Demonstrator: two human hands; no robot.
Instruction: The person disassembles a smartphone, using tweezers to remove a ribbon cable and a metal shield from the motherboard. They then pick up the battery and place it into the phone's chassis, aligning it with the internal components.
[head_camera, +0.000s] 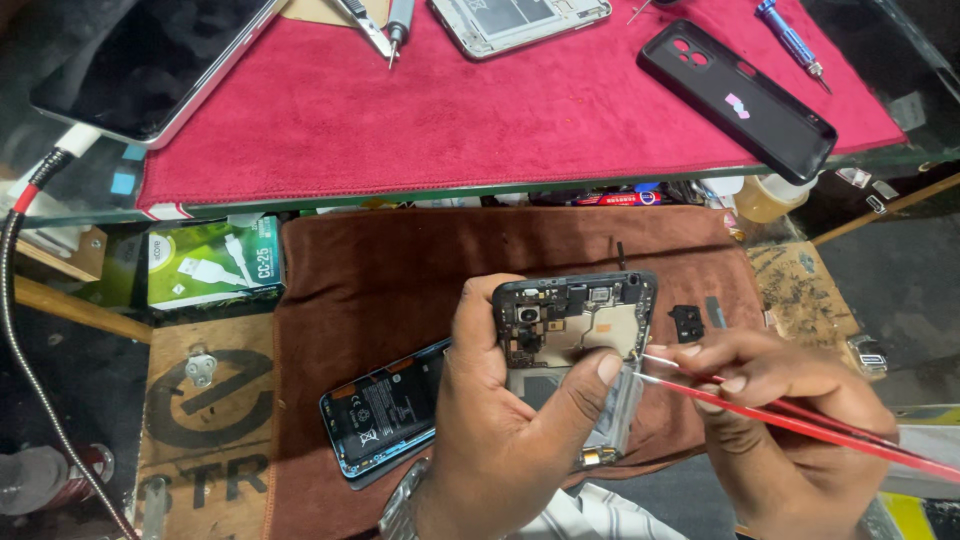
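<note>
Our left hand (500, 430) grips an opened phone (575, 335), circuit board exposed; our right hand (790, 420) pinches red tweezers (800, 420) against its edge.

Opened phone (575, 335): lower half hidden behind left hand (500, 420). Red tweezers (790, 420): rear end cut off right of the phone. Tablet (150, 60), light phone frame (520, 20): cut by top edge, above phone. Tweezer tips' contact point: too small to tell.

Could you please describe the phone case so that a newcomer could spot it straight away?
Look at the red cloth on the upper shelf and follow it to its right end. The black phone case lies there at a slant, the only empty shell, with camera cut-outs.
</note>
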